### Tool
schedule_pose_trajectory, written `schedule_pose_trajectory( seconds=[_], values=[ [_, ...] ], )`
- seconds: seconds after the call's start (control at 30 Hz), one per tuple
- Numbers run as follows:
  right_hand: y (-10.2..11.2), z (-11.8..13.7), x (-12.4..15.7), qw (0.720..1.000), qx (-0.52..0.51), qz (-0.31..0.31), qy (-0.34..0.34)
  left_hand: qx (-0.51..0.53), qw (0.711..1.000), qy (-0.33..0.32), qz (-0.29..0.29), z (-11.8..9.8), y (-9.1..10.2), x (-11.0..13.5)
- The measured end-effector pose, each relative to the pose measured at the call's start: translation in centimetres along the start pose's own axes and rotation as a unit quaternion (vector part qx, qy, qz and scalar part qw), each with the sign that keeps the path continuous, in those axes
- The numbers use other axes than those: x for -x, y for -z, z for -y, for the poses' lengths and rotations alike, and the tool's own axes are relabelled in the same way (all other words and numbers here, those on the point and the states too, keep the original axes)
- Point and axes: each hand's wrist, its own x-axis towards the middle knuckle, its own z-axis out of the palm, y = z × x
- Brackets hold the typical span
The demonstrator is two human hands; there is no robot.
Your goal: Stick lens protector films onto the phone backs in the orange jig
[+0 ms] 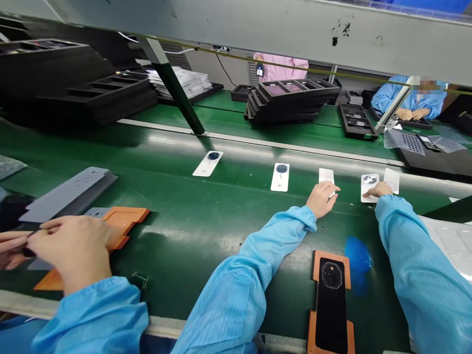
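My left hand reaches over the belt with its fingers stretched and a little apart. It lies over the lower part of a plain white phone-shaped panel. To its right, my right hand has a digit across the bottom of a white panel with a dark camera ring; its other fingers are mostly hidden. Just behind that hand is another white panel with a faint ring. Nearer to me, a black phone back sits in an orange fixture.
Two more white panels, one left and one middle, lie on the green belt. A co-worker's hands work at left by another orange fixture. Black trays are stacked behind. A metal beam crosses above.
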Motion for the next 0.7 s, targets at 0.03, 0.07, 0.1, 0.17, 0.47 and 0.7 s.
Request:
schedule_pose_trajectory(
  seconds=[0.03,0.07,0.1,0.17,0.47,0.7],
  values=[
    [0.6,0.7,-0.1,0.999,0.030,0.023,-0.006,-0.007,1.000,0.000,-0.003,0.0,0.5,-0.3],
    [1.1,1.4,0.0,0.997,0.060,0.046,-0.006,-0.020,1.000,0.001,-0.005,-0.1,1.2,-0.5],
    [1.6,2.3,0.2,0.994,0.088,0.068,-0.001,-0.038,0.999,0.003,-0.003,-0.3,1.8,-0.8],
    [2.7,4.0,1.8,0.988,0.117,0.099,0.027,-0.087,0.996,0.007,0.004,-0.9,3.0,-1.2],
    [11.4,5.3,17.1,0.896,0.229,-0.018,0.380,0.019,0.980,-0.021,0.198,-3.5,3.6,-0.5],
    [20.9,-17.6,15.7,0.975,0.134,-0.178,0.018,0.143,0.948,0.270,0.091,-4.4,5.3,-1.0]
  ],
)
